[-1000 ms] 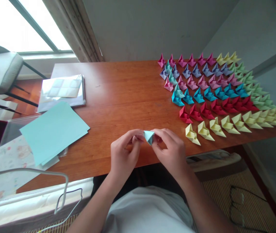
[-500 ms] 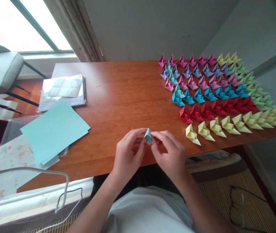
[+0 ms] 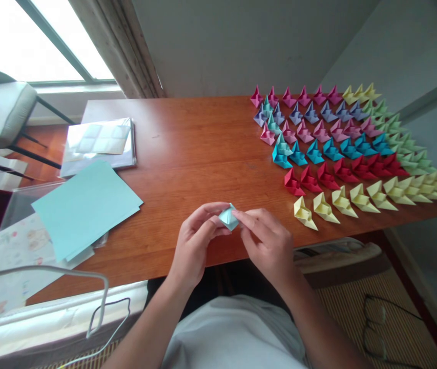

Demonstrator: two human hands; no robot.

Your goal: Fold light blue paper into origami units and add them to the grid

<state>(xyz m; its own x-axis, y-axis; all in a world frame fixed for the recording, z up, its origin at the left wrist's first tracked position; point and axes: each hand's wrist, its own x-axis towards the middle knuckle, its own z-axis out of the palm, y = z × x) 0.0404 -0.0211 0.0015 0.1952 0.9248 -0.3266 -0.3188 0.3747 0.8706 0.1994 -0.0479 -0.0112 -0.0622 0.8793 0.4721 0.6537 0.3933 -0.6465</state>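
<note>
Above the front edge of the wooden table [image 3: 187, 169], a small folded piece of mint-green paper [image 3: 227, 219] shows a flat diamond-like face with creases. My left hand [image 3: 195, 241] pinches it from the left, thumb in front and fingers behind. From the right, my right hand [image 3: 266, 236] has its fingertips closed on the paper's right edge. To the right stand rows of folded paper boats; the nearest is a pale yellow paper boat [image 3: 305, 212], with a red paper boat [image 3: 293, 183] behind it.
Mint-green sheets [image 3: 87, 210] lie at the left over a printed paper [image 3: 22, 256]. Behind them is a silvery stack [image 3: 99, 146]. A white cable [image 3: 68, 270] crosses the lower left; eyeglasses [image 3: 375, 325] lie on the mat at lower right.
The mint-green paper has turned from a narrow edge-on shape to a broader face and shifted slightly left. My left hand has moved a little left with it.
</note>
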